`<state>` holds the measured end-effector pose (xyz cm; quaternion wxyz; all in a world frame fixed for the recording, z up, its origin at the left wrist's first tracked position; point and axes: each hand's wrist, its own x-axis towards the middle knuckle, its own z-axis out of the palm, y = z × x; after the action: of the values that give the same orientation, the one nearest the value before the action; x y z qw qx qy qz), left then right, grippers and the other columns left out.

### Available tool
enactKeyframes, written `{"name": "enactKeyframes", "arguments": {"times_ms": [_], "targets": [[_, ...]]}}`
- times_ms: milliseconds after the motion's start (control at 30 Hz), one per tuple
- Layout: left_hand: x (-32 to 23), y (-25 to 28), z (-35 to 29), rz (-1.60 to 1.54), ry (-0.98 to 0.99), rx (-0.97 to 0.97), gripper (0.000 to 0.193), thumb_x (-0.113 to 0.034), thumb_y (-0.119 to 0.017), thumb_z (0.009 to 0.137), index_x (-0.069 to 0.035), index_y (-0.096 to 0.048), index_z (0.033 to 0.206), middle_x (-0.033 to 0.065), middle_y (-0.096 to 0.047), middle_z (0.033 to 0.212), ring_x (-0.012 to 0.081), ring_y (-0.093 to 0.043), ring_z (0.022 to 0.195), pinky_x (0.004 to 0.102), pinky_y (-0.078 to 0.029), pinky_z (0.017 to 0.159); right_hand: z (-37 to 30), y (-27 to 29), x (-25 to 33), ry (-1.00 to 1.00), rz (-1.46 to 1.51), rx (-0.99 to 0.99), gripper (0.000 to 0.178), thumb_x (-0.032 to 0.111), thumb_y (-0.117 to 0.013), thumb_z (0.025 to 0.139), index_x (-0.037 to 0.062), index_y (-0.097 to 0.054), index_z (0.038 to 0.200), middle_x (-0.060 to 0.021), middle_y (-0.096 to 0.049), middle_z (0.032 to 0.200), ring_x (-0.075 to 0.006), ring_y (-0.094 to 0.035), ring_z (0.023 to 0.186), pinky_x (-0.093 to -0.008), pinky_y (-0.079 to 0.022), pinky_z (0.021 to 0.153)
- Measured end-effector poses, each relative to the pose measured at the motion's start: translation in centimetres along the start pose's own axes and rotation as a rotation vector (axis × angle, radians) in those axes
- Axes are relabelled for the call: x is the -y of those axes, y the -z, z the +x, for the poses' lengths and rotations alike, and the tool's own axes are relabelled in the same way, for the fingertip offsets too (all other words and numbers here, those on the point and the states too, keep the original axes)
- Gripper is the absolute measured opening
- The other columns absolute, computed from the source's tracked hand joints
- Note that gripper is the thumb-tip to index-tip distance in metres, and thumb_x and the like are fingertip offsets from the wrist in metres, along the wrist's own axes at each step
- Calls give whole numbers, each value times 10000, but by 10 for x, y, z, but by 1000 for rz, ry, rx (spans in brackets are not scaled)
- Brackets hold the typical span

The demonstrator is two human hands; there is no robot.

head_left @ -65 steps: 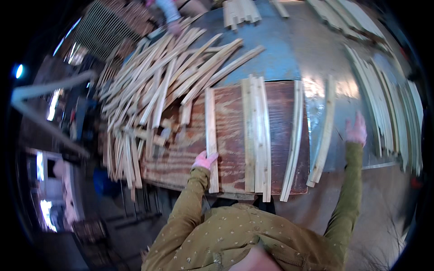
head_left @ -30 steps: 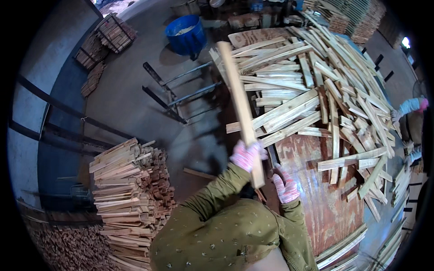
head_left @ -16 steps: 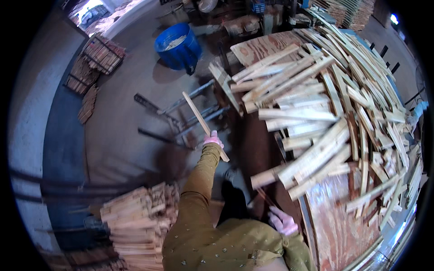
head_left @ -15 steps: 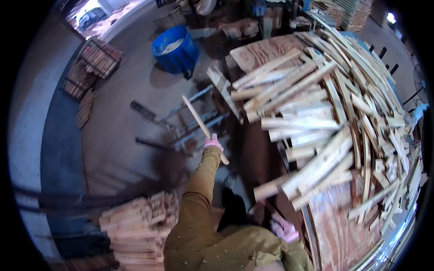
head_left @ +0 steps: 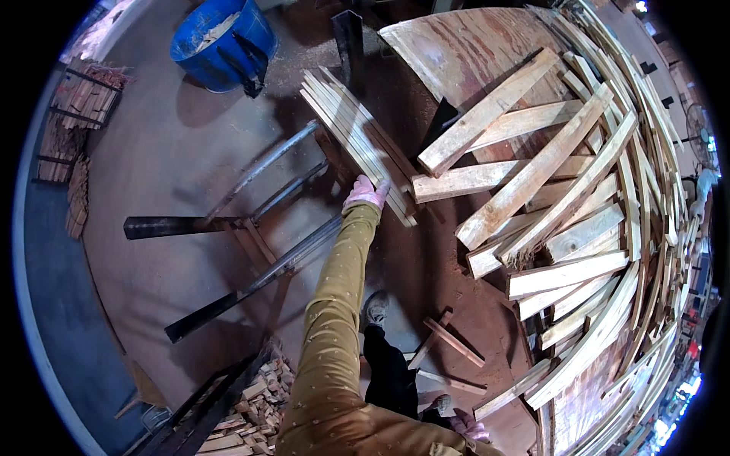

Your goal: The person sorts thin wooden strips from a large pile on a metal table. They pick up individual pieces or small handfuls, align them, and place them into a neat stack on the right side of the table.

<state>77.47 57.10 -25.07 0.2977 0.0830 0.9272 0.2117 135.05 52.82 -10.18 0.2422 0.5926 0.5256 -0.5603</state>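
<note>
My left hand [head_left: 366, 191], in a pink glove, is closed at the near end of a small stack of pale wooden strips [head_left: 341, 125]. The strips lie side by side, slanting across the end of a metal rack [head_left: 262, 178]. Which single strip the fingers grip cannot be made out. Low in the picture, my right hand [head_left: 470, 425], also in pink, shows only in part beside my leg, and its fingers are dim and blurred. To the right, a large heap of rough wooden strips [head_left: 532, 182] covers a plywood-topped table [head_left: 475, 42].
A blue tub [head_left: 224, 45] with pale scraps stands at the far left. Stacked short wood [head_left: 255, 403] lies at lower left, and bundled wood [head_left: 84, 95] stands by the wall. Loose offcuts [head_left: 452, 338] lie on the floor by my shoe [head_left: 376, 308].
The view has shifted right and closer to the rack. My left hand, which held one strip in the air, is now at the stacked strips. My right hand has dropped toward the lower edge.
</note>
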Motion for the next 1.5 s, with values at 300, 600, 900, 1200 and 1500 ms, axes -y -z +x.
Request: {"name": "enactKeyframes", "arguments": {"times_ms": [300,600,900,1200,1500], "targets": [[115,-54,-107,-544,-65,-128,559,-490,-518,926,-1,-578,1189,169,-643,969,321,-595,840,429,-468,769,-24,62,-43,250,-186,-7,381,270,-554,938,22,-598,1225,-216,-622,1197,-335,-611,1081,-373,-482,927],[225,-208,-489,-1056,373,174,174,-211,-613,935,-109,-539,1056,-18,-457,653,98,-394,449,268,-324,388,-5,137,-240,431,-419,3,494,358,-555,910,45,-536,1292,-223,-613,1193,-381,-571,1122,-404,-454,965],[268,-361,-593,-168,-22,81,618,-434,-584,901,-2,-486,1331,205,-579,1279,344,-548,1195,419,-413,1024,64,187,-439,63,-720,15,501,298,-563,878,92,-531,1334,-212,-623,1206,-327,-613,1110,-377,-482,944],[356,-593,-517,631,60,347,978,-548,-697,760,-66,-221,1465,157,-477,1336,310,-497,1206,468,-435,923,354,130,-525,298,-942,-110,596,365,-624,873,42,-474,1351,-204,-538,1331,-349,-521,1224,-438,-438,1004],[500,-592,-467,566,-185,34,546,-161,-703,745,-103,-488,1243,119,-595,874,334,-611,845,481,-486,734,444,22,-509,171,-1370,0,507,401,-669,821,41,-517,1145,-187,-603,1176,-363,-599,1108,-457,-506,897]]}}
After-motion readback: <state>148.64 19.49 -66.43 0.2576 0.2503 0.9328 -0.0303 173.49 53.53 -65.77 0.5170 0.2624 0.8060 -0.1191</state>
